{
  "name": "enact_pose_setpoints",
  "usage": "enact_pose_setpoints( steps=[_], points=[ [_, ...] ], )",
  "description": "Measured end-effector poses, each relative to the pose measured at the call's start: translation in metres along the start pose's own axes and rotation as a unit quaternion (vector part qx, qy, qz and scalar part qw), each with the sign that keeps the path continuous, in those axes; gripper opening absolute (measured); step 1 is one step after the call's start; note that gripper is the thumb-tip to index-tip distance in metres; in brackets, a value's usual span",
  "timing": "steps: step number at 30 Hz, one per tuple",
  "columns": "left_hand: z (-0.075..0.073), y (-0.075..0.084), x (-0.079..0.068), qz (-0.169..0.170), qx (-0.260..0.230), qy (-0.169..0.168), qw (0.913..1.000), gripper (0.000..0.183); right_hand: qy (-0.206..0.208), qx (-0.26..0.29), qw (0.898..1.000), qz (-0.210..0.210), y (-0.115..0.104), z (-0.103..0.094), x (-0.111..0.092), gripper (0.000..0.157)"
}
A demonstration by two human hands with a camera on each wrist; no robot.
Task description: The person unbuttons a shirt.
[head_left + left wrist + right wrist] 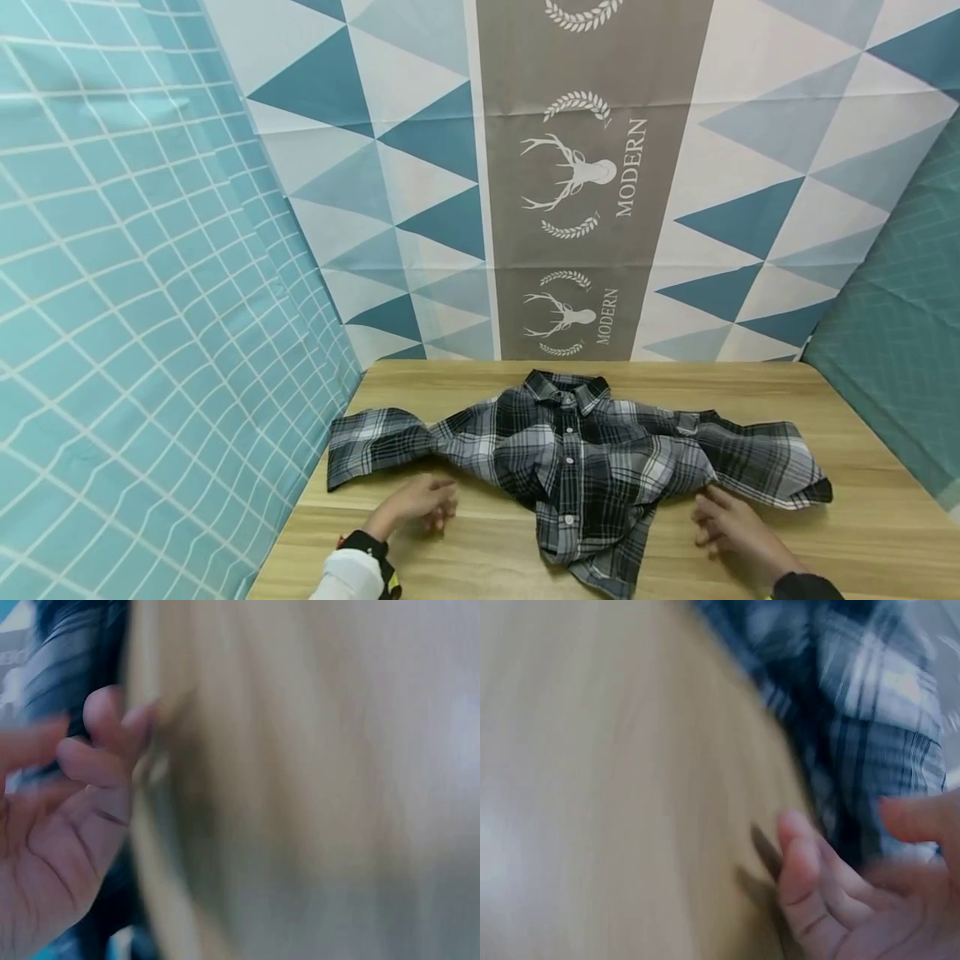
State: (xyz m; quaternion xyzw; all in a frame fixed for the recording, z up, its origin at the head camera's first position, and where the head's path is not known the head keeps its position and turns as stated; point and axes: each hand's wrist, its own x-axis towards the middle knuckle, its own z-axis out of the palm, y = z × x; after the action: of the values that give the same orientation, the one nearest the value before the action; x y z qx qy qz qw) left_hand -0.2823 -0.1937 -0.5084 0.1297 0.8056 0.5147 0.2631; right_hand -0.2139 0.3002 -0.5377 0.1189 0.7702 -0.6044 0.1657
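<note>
The plaid shirt lies front up on the counter, its collar away from me, a column of buttons down its middle and its hem bunched narrow on my side. One sleeve stretches out at the shirt's left, the other sleeve at its right, both creased. My left hand hovers or rests, I cannot tell which, left of the shirt's body and just my side of that sleeve, apart from the cloth; its fingers are loosely bent and hold nothing. My right hand is right of the shirt's body, its fingers relaxed and bare, the tips close to the shirt's lower edge; whether they touch I cannot tell. A black band circles my left wrist, nearer me than the shirt. Behind the shirt hangs a triangle-patterned cloth with deer heads; left of it, a blue checked sheet.
</note>
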Motion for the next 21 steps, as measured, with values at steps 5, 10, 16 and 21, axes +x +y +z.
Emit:
enact_pose_setpoints(
  steps=[5,10,16,21],
  points=[
    [0.012,-0.010,0.032,-0.023,-0.147,0.123,0.9813,0.079,0.042,0.226,0.973,0.023,-0.010,0.000,0.014,0.052],
    [0.007,-0.003,0.048,-0.013,-0.186,0.197,0.9625,0.084,0.116,0.124,0.985,-0.009,-0.032,-0.010,0.013,0.036],
    [-0.008,0.029,0.051,0.080,-0.153,0.271,0.9469,0.049,0.225,-0.018,0.964,-0.139,-0.062,-0.015,0.009,0.046],
    [-0.025,0.047,0.050,0.119,-0.123,0.358,0.9180,0.027,0.253,0.001,0.956,-0.146,-0.086,-0.025,0.005,0.046]
  ],
)
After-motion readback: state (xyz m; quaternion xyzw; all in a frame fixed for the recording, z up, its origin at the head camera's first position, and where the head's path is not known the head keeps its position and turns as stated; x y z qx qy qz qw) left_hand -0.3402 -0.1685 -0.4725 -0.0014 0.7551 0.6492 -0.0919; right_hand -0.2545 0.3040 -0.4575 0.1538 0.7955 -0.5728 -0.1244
